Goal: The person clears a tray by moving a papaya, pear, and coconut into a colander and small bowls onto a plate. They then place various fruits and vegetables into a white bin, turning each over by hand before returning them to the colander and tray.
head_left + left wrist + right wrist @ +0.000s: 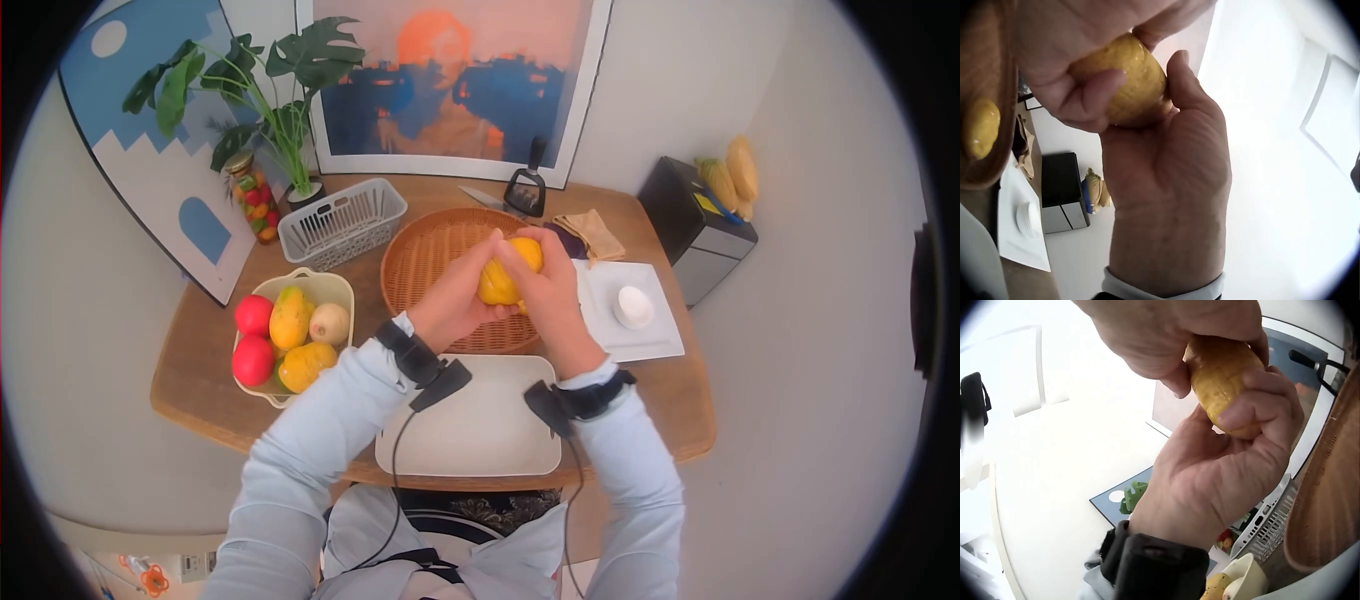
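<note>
An oblong, lumpy yellow fruit (pixel 497 284) is held up between both hands over a round wicker basket (pixel 412 262). My left hand (pixel 455 305) grips it from the left, its fingers curled beneath and round the side. From the other side my right hand (pixel 553 305) wraps it too, thumb along the top. Close up in the right wrist view, the fruit's skin (pixel 1216 384) looks glossy and dimpled, partly covered by fingers. Another, smaller-looking yellow fruit (pixel 982 128) lies in the basket in the left wrist view.
A white tray (pixel 470 440) lies in front. Left: a cream bowl (pixel 345 300) of red and yellow fruit, a grey crate (pixel 340 225), a jar (pixel 258 205). Right: a white plate (pixel 605 340) bearing a small white dish (pixel 632 307). Behind: a knife (pixel 480 197) and a folded cloth (pixel 592 236).
</note>
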`<act>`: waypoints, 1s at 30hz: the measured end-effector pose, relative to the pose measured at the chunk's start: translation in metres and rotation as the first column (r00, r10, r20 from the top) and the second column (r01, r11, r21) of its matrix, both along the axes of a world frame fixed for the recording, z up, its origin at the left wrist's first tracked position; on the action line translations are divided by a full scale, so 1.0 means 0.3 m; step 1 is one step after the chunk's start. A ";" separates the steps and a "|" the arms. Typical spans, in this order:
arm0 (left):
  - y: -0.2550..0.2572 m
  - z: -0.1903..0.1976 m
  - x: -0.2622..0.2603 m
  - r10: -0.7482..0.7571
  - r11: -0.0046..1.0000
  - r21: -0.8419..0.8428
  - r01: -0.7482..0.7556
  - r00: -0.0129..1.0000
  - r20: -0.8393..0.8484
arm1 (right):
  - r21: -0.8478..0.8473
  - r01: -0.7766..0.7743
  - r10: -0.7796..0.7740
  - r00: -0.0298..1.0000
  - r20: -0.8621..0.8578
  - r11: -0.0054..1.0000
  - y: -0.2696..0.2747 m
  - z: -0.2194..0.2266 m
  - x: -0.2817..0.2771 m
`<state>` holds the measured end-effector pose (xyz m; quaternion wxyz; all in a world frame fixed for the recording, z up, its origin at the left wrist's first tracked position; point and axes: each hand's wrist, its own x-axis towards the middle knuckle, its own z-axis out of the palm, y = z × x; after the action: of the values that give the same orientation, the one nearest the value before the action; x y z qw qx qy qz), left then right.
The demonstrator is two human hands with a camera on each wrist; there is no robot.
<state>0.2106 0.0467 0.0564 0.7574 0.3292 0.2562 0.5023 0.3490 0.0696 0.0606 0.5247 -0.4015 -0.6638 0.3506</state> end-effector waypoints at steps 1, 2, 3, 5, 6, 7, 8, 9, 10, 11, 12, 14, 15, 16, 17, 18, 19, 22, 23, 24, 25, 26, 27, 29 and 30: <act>0.010 -0.010 0.004 -0.028 0.999 0.038 0.024 0.995 0.098 | 0.048 0.043 -0.042 0.999 -0.032 0.998 -0.001 0.016 -0.026; 0.033 -0.039 0.004 -0.060 0.996 0.080 0.045 0.979 0.194 | 0.196 0.059 -0.050 0.997 -0.051 0.979 0.019 0.004 -0.044; 0.058 -0.072 0.007 -0.096 0.990 0.129 0.061 0.954 0.285 | 0.289 0.058 -0.055 0.998 -0.017 0.956 0.036 -0.006 -0.058; 0.066 -0.157 0.045 0.377 0.829 0.479 -0.290 0.922 -0.094 | 0.475 0.046 -0.077 0.996 0.048 0.879 0.061 -0.027 -0.076; 0.077 -0.159 0.022 0.293 0.927 0.251 -0.279 0.956 -0.020 | 0.399 0.063 -0.069 0.998 0.001 0.915 0.071 -0.051 -0.083; 0.082 -0.163 0.023 0.359 0.917 0.219 -0.335 0.930 -0.081 | 0.240 0.094 -0.056 0.985 -0.161 0.966 0.092 -0.092 -0.096; 0.088 -0.168 0.023 0.416 0.902 0.186 -0.389 0.898 -0.144 | 0.067 0.093 -0.067 0.946 -0.317 0.993 0.114 -0.140 -0.111; 0.092 -0.177 0.052 0.606 0.784 0.384 -0.487 0.734 -0.307 | -0.106 0.061 -0.103 0.883 -0.458 0.992 0.126 -0.166 -0.123; 0.101 -0.184 0.069 0.768 0.635 0.581 -0.509 0.501 -0.400 | -0.159 0.052 -0.127 0.852 -0.508 0.986 0.117 -0.164 -0.133; 0.113 -0.196 0.069 0.726 0.683 0.519 -0.514 0.554 -0.407 | -0.215 0.039 -0.154 0.819 -0.553 0.976 0.100 -0.154 -0.141; 0.124 -0.211 0.065 0.682 0.729 0.452 -0.514 0.606 -0.410 | -0.272 0.022 -0.185 0.785 -0.591 0.962 0.087 -0.151 -0.140; 0.078 -0.140 0.053 0.472 0.882 0.127 -0.455 0.853 -0.224 | -0.049 0.067 -0.081 0.916 -0.393 0.997 0.082 -0.162 -0.112; 0.059 -0.104 0.032 0.403 0.915 0.077 -0.396 0.895 -0.192 | 0.068 0.065 -0.043 0.960 -0.277 0.996 0.086 -0.161 -0.099; 0.047 -0.080 0.002 0.333 0.942 0.031 -0.333 0.930 -0.157 | 0.083 0.017 0.005 0.966 -0.259 0.996 0.090 -0.156 -0.091; 0.058 -0.095 -0.021 0.267 0.964 0.021 -0.266 0.956 -0.122 | 0.095 -0.031 0.054 0.969 -0.242 0.995 0.093 -0.151 -0.085; 0.068 -0.109 -0.045 0.197 0.980 0.013 -0.197 0.976 -0.089 | 0.106 -0.080 0.102 0.969 -0.224 0.991 0.098 -0.151 -0.086; 0.104 -0.173 -0.061 0.130 0.991 0.039 -0.128 0.990 -0.060 | -0.013 -0.063 0.056 0.956 -0.289 0.998 0.106 -0.157 -0.094; 0.101 -0.179 -0.046 0.189 0.982 0.028 -0.188 0.951 -0.245 | -0.213 -0.065 -0.024 0.920 -0.390 0.975 0.116 -0.189 -0.109; 0.090 -0.163 -0.036 0.245 0.967 0.020 -0.254 0.905 -0.347 | -0.168 -0.084 0.012 0.922 -0.386 0.982 0.118 -0.197 -0.102; 0.085 -0.161 -0.047 0.180 0.982 -0.026 -0.187 0.967 -0.179 | -0.120 -0.104 0.050 0.923 -0.382 0.987 0.122 -0.198 -0.097; 0.081 -0.154 -0.067 0.113 0.992 -0.055 -0.113 0.994 -0.002 | -0.039 -0.156 0.130 0.917 -0.376 0.987 0.120 -0.181 -0.096; 0.074 -0.144 -0.078 0.045 0.997 -0.071 -0.033 0.983 0.176 | 0.039 -0.207 0.207 0.908 -0.364 0.978 0.107 -0.155 -0.094; 0.066 -0.131 -0.077 0.051 0.994 -0.100 -0.035 0.985 0.164 | 0.116 -0.257 0.282 0.894 -0.348 0.959 0.099 -0.142 -0.090; 0.040 -0.076 -0.063 0.061 0.986 -0.161 -0.038 0.988 0.139 | -0.025 -0.234 0.206 0.898 -0.389 0.972 0.103 -0.154 -0.074; 0.054 -0.101 -0.058 0.091 0.993 -0.068 -0.096 0.994 -0.067 | -0.096 -0.221 0.165 0.899 -0.405 0.970 0.106 -0.162 -0.071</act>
<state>0.1934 0.0629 0.0260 0.7358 0.3056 0.3133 0.5168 0.3278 0.1015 0.0121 0.5806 -0.2904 -0.5549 0.5202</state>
